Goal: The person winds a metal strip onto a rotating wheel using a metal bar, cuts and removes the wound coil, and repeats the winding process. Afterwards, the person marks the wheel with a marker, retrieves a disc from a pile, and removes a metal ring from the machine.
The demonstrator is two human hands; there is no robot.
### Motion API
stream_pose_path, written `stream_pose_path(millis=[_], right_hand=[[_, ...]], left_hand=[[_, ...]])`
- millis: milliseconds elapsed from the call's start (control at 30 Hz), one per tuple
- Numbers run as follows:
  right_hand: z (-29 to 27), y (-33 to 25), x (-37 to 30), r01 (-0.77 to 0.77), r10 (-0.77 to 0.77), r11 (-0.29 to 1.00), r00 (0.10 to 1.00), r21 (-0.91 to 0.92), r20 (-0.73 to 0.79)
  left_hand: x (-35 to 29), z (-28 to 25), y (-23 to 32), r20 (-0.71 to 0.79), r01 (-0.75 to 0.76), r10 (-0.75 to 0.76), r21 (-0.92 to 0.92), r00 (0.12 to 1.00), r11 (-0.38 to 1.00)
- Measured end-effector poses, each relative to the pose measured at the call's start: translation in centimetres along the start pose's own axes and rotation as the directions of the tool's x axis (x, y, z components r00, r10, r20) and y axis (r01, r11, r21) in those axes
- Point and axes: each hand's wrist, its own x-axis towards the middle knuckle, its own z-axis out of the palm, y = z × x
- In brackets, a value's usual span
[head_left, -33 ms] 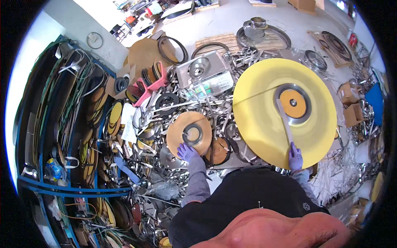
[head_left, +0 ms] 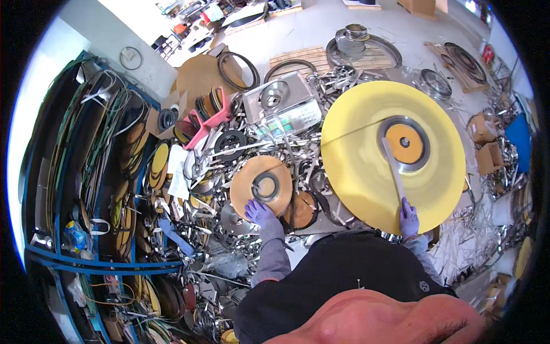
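Right hand [head_left: 409, 221] grips one pale strip [head_left: 394, 168] over one yellow disc [head_left: 355, 172]; left hand [head_left: 262, 213], grip unclear, touches one tan disc [head_left: 243, 179] left of it.

The view seems slightly shifted.

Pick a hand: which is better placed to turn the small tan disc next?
Probably the left hand: its gloved fingers touch the near edge of the small tan disc. The right hand appears occupied, holding a pale flat strip over the large yellow disc.
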Motion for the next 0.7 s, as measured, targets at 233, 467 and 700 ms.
stream_pose_path(millis=[233, 467, 700], right_hand=[[-2.2, 2.1, -0.9, -0.045, 0.044, 0.999, 0.996, 0.015, 0.077], [-4.3, 4.7, -1.9, 0.014, -0.017, 0.999, 0.995, 0.032, 0.100], [-5.3, 8.2, -1.5, 0.043, -0.045, 0.999, 0.989, 0.017, 0.139]], left_hand=[[0.3, -0.8, 0.9, 0.050, 0.052, -0.053, 0.017, 0.997, 0.998], [-0.1, -0.2, 0.9, -0.016, 0.060, -0.059, 0.065, 0.998, 0.996], [0.5, -0.7, 1.9, -0.006, 0.122, -0.122, -0.011, 0.993, 0.993]])
